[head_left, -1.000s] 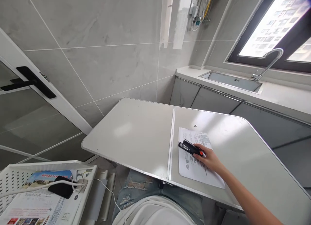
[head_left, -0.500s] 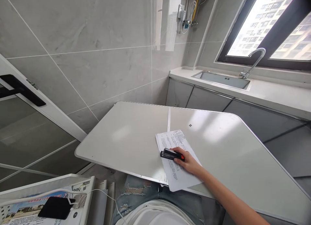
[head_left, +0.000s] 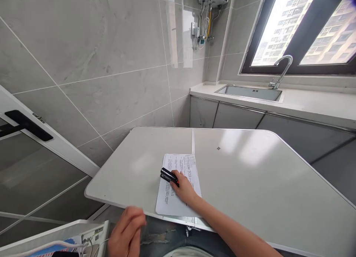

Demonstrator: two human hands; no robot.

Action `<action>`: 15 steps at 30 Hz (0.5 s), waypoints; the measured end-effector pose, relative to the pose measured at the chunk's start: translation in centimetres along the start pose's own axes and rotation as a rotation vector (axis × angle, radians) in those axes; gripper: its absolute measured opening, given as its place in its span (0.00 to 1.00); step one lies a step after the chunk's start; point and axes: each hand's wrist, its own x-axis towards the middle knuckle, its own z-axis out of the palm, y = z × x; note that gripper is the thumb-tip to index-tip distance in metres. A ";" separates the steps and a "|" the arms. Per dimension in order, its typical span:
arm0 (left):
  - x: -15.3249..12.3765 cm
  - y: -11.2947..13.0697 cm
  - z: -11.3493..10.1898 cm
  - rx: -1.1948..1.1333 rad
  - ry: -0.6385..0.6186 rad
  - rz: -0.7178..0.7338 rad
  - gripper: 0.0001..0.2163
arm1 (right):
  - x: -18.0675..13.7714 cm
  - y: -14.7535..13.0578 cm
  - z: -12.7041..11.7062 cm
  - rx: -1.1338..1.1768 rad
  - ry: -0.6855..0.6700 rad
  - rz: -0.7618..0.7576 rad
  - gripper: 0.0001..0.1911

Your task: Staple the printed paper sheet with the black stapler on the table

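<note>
My right hand [head_left: 183, 186] is wrapped around the rear of a black stapler [head_left: 168, 175] with a bit of red near its back end. Beneath it lies a stack of printed paper [head_left: 178, 209], near the front edge of the white folding table [head_left: 239, 190]. The stapler's front end reaches the left edge of the sheets; whether paper sits between its jaws I cannot tell. Off the table's front edge, low in the view, my left hand [head_left: 126, 231] is raised with its fingers curled together, slightly blurred, and nothing shows in it.
A small dark mark [head_left: 218, 148] is on the tabletop. At lower left stands a white rack [head_left: 83, 227] with cables and printed material. A glass door with a black handle [head_left: 29, 125] is on the left. Behind are a sink [head_left: 250, 92] and counter.
The paper and stapler have shifted left and turned straighter on the table, with my right hand still on the stapler. My left hand has come into view at the bottom. The camera has tilted upward.
</note>
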 end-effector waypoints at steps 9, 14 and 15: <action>14.6 -14.5 10.7 -1.097 0.130 -0.608 0.13 | 2.1 -0.2 4.4 0.110 0.037 -0.019 0.20; 14.3 -21.1 9.5 -1.307 0.227 -0.710 0.19 | 3.1 -0.4 6.1 0.162 0.039 -0.049 0.20; 14.0 -21.7 9.3 -1.318 0.256 -0.692 0.20 | 3.1 -0.5 6.1 0.174 0.033 -0.063 0.20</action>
